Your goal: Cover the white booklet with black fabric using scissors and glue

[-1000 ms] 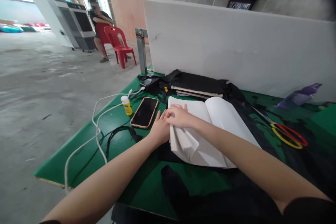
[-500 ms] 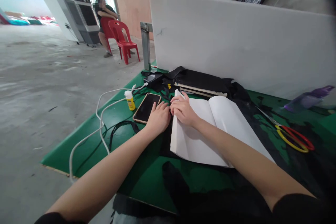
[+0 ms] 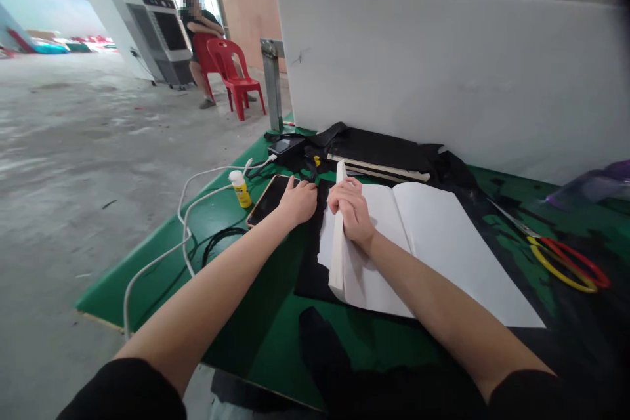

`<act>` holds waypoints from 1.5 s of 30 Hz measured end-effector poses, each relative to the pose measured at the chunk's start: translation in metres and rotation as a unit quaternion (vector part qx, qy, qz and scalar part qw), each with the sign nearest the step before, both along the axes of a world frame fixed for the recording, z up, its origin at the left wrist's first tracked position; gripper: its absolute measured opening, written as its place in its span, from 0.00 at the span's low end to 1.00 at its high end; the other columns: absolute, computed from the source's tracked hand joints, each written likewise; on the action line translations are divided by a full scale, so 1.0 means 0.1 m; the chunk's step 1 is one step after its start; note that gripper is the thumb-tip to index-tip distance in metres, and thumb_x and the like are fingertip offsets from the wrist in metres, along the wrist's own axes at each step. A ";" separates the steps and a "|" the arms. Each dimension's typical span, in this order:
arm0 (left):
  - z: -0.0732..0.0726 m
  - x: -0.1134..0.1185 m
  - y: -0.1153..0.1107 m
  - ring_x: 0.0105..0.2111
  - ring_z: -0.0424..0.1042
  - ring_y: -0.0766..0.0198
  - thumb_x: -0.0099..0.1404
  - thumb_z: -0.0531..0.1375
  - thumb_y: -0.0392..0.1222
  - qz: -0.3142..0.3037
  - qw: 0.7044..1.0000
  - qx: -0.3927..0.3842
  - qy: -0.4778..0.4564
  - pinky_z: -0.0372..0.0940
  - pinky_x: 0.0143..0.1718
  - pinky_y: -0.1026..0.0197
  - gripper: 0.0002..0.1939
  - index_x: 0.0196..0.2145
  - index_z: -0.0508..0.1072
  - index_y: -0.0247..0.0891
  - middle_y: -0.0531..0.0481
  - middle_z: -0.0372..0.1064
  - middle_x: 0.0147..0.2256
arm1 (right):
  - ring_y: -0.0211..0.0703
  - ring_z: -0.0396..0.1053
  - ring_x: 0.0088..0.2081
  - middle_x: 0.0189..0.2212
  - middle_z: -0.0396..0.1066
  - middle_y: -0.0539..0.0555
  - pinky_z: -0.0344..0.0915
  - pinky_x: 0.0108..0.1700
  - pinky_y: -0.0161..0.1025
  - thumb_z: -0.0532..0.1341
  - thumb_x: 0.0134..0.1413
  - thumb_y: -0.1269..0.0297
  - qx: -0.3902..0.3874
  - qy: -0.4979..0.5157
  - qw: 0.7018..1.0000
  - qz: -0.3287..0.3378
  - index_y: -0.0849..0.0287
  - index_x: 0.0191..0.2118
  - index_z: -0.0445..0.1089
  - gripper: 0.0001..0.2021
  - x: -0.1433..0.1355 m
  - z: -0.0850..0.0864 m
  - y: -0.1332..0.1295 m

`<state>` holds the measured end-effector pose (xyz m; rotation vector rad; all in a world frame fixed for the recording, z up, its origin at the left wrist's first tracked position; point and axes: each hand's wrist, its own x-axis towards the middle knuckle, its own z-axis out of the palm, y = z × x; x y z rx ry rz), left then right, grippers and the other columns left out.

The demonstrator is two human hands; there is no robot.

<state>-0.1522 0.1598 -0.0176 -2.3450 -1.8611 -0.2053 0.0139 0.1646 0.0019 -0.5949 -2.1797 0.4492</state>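
An open book (image 3: pixel 443 230) with blank white pages lies on a black cover (image 3: pixel 310 269). My right hand (image 3: pixel 352 210) is closed around the thick left block of pages, lifting it so its edge stands upright. Beneath that block a ragged white sheet edge (image 3: pixel 325 243) shows against the black. My left hand (image 3: pixel 299 202) rests palm down between the book and a phone (image 3: pixel 268 200), its fingers stretched out and its thumb apart. It partly covers the phone, and I cannot tell what its fingertips press on.
Beside the phone stand a yellow glue bottle (image 3: pixel 240 189) and white cables (image 3: pixel 162 254). Scissors (image 3: pixel 566 259) and a purple bottle (image 3: pixel 595 184) lie right on the green table (image 3: pixel 157 289). Black-covered books (image 3: pixel 388 149) lie before a white board (image 3: pixel 443 72). A person (image 3: pixel 199 26) sits beyond.
My right hand has raised the page block more upright and shifted slightly right, uncovering the ragged sheet edge beneath. My left hand has moved slightly up, away from the page block.
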 end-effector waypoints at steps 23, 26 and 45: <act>0.23 -0.03 -0.19 0.58 0.57 0.51 0.63 0.47 0.30 0.044 0.996 0.068 -0.024 0.52 0.59 0.50 0.22 0.55 0.63 0.25 0.34 0.60 0.56 | 0.43 0.62 0.33 0.25 0.67 0.53 0.57 0.45 0.43 0.49 0.51 0.72 0.119 -0.098 0.988 0.023 0.57 0.25 0.63 0.08 -0.20 -0.15 0.02; 0.20 0.06 -0.36 0.61 0.52 0.50 0.64 0.48 0.32 0.009 0.999 -0.005 -0.053 0.51 0.60 0.50 0.24 0.57 0.59 0.23 0.33 0.57 0.59 | 0.42 0.59 0.29 0.22 0.64 0.52 0.57 0.41 0.42 0.48 0.50 0.72 0.184 -0.096 0.978 0.005 0.56 0.23 0.59 0.09 -0.18 -0.11 -0.04; -0.03 0.57 -1.41 0.65 0.42 0.52 0.69 0.45 0.57 -0.225 0.971 0.010 0.080 0.47 0.62 0.47 0.33 0.65 0.47 0.36 0.43 0.42 0.65 | 0.54 0.67 0.50 0.49 0.69 0.59 0.64 0.50 0.50 0.50 0.58 0.47 -0.226 -0.196 0.870 -0.392 0.57 0.48 0.65 0.22 2.49 0.29 -0.16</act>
